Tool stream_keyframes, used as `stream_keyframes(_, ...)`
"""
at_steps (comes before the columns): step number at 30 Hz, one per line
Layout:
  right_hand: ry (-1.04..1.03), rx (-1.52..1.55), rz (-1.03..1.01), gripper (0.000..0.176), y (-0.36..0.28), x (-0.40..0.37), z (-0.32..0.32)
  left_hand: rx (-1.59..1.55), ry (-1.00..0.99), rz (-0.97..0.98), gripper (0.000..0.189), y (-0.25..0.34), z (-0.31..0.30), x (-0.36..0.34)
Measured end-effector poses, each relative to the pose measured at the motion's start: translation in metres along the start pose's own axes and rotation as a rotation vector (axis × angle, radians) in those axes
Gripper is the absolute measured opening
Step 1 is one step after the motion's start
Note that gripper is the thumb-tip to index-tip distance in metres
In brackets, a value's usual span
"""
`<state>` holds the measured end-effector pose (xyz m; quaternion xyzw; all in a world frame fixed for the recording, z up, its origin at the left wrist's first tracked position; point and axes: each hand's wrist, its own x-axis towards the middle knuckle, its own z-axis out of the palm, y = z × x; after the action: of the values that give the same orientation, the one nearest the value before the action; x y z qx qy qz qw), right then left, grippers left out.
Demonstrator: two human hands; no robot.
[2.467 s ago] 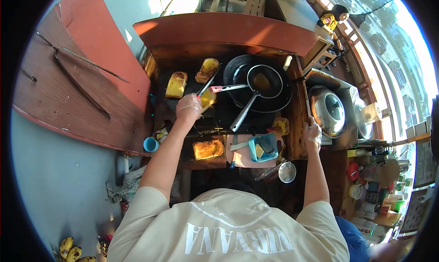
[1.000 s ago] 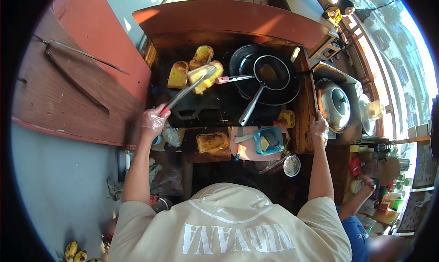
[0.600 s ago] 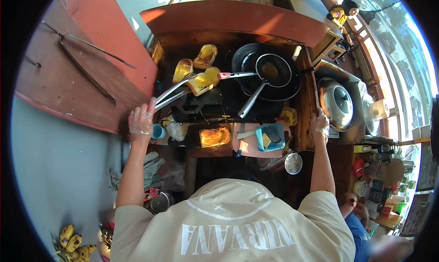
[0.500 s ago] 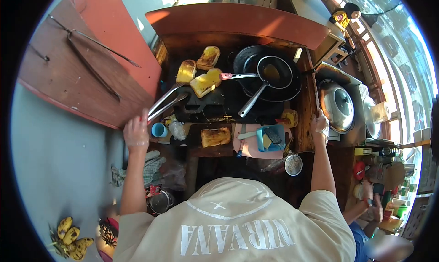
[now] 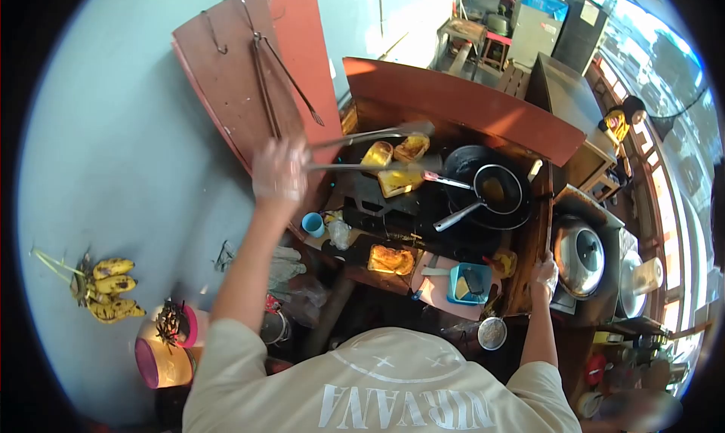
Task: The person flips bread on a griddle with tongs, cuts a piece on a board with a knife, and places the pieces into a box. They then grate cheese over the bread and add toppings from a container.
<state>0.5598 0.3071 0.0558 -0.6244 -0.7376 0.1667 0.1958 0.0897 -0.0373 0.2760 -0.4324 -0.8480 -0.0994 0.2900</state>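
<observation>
My left hand [image 5: 281, 170], in a clear plastic glove, is closed on the handle end of metal tongs [image 5: 362, 166]. The tongs' two arms are spread wide, slightly blurred, above the griddle. Beneath them lie three slices of browned toast [image 5: 400, 181] on the black griddle [image 5: 361, 199]. My right hand [image 5: 544, 273], also gloved, is wrapped over the edge of the wooden side panel [image 5: 531, 282]. Right of the toast, a small frying pan [image 5: 498, 194] and another pink-handled utensil rest in a large black wok [image 5: 461, 161].
On the front ledge are a toasted slice [image 5: 391, 260], a blue cup [image 5: 313, 223], and a blue tub [image 5: 470, 284] on a pink cutting board [image 5: 438, 295]. A lidded pot [image 5: 580, 255] stands right. Bananas [image 5: 113, 286] hang left. A person [image 5: 621, 123] sits beyond.
My left hand has raised the tongs and swung them over the toast, their arms now farther apart. My right hand stays on the panel edge. The whole view has tilted and shifted.
</observation>
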Motion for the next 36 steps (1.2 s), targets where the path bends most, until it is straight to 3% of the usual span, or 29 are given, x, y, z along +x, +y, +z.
stream_keyframes(1, -0.034, 0.080, 0.069, 0.038, -0.010, -0.006, -0.007, 0.125, 0.314, 0.219, 0.030, -0.015, -0.001, 0.030)
stream_keyframes(3, -0.064, 0.164, 0.128, 0.038, -0.008, -0.006, -0.008, 0.258, 0.551, 0.453, 0.024, -0.020, -0.044, 0.080)
stream_keyframes(5, 0.010, 0.009, -0.033, 0.040, 0.009, -0.001, 0.005, 0.344, 0.641, 0.528, 0.019, -0.031, -0.067, 0.111)
stream_keyframes(11, -0.006, 0.014, 0.012, 0.039, 0.001, -0.004, -0.003, 0.433, 0.565, 0.658, 0.021, -0.104, -0.064, 0.153)
stream_keyframes(13, -0.098, 0.223, 0.222, 0.042, -0.018, -0.011, -0.017, 0.437, 0.502, 0.658, 0.023, -0.120, -0.049, 0.152)
stream_keyframes(15, -0.143, 0.247, 0.272, 0.047, -0.026, -0.008, -0.022, 0.420, 0.413, 0.692, 0.021, -0.124, -0.037, 0.146)
stream_keyframes(17, -0.083, -0.065, 0.059, 0.051, -0.003, 0.001, -0.006, 0.432, 0.379, 0.750, 0.021, -0.124, -0.034, 0.141)
stream_keyframes(19, -0.070, -0.040, 0.043, 0.051, -0.008, -0.002, -0.008, 0.390, 0.343, 0.787, 0.027, -0.125, -0.028, 0.135)
stream_keyframes(20, -0.026, -0.048, -0.011, 0.049, 0.004, 0.001, 0.001, 0.400, 0.348, 0.686, 0.032, -0.128, -0.018, 0.129)
stream_keyframes(22, -0.060, -0.085, 0.073, 0.045, 0.000, 0.001, -0.001, 0.565, 0.198, 0.709, 0.047, -0.147, -0.001, 0.122)
stream_keyframes(28, 0.141, 0.016, -0.079, 0.035, 0.019, -0.007, 0.015, 0.493, 0.117, 0.485, 0.057, -0.054, 0.017, 0.018)
stream_keyframes(30, 0.356, 0.018, -0.352, 0.035, 0.009, -0.022, 0.012, 0.144, 0.234, 0.536, 0.052, -0.021, 0.060, -0.035)
stream_keyframes(31, 0.319, 0.062, -0.350, 0.031, -0.011, -0.040, -0.001, -0.029, 0.252, 0.490, 0.043, 0.008, 0.092, -0.062)
stream_keyframes(33, 0.281, 0.148, -0.518, 0.017, -0.032, -0.075, -0.002, -0.322, -0.061, 0.386, 0.026, 0.091, 0.142, -0.118)
stream_keyframes(34, -0.021, 0.206, -0.480, 0.014, -0.039, -0.096, -0.004, -0.409, -0.290, 0.417, 0.024, 0.126, 0.181, -0.145)
stream_keyframes(35, -0.135, 0.237, -0.463, 0.010, -0.042, -0.125, 0.009, -0.441, -0.438, 0.564, 0.024, 0.155, 0.233, -0.174)
stream_keyframes(36, -0.392, 0.177, -0.283, 0.010, -0.061, -0.148, 0.006, -0.550, -0.479, 0.655, 0.022, 0.192, 0.265, -0.193)
